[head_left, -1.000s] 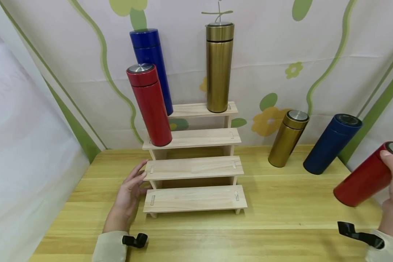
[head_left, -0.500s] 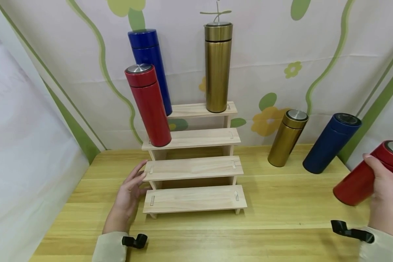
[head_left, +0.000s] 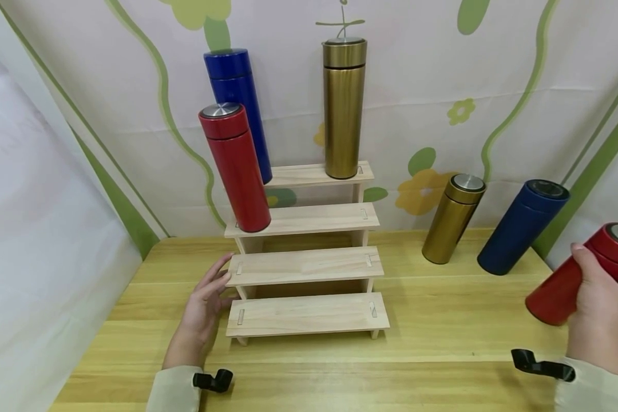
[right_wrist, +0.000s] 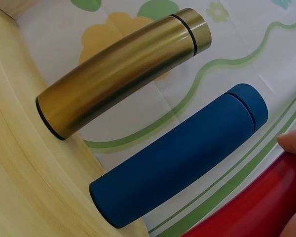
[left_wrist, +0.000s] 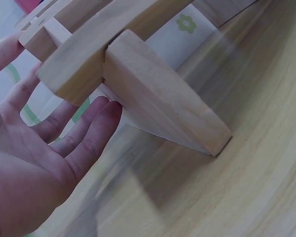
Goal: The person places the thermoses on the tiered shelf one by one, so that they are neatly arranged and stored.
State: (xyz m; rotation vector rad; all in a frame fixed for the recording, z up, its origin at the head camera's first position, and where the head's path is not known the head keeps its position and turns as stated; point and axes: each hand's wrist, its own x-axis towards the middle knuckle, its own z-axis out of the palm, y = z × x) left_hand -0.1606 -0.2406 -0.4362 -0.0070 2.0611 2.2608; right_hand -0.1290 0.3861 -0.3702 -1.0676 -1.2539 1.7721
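My left hand is at the left side of a pale wooden stepped rack. Its loosely spread fingertips touch the ends of the steps; in the left wrist view the fingers reach under one board, beside a leg. At the far right, my right hand grips a red thermos flask standing on the table, thumb across its near side, other fingers mostly hidden. The right wrist view shows only part of this flask. Nearby stand a dark blue flask and a short gold flask.
On the rack's top step are a tall blue flask at left and a tall gold flask at right. Another red flask stands on the step below, at left. A patterned cloth hangs behind the wooden table.
My right hand has shifted left across the near side of the red flask, its thumb moving toward the flask's left edge. The flask stays in place. My left hand remains at the rack.
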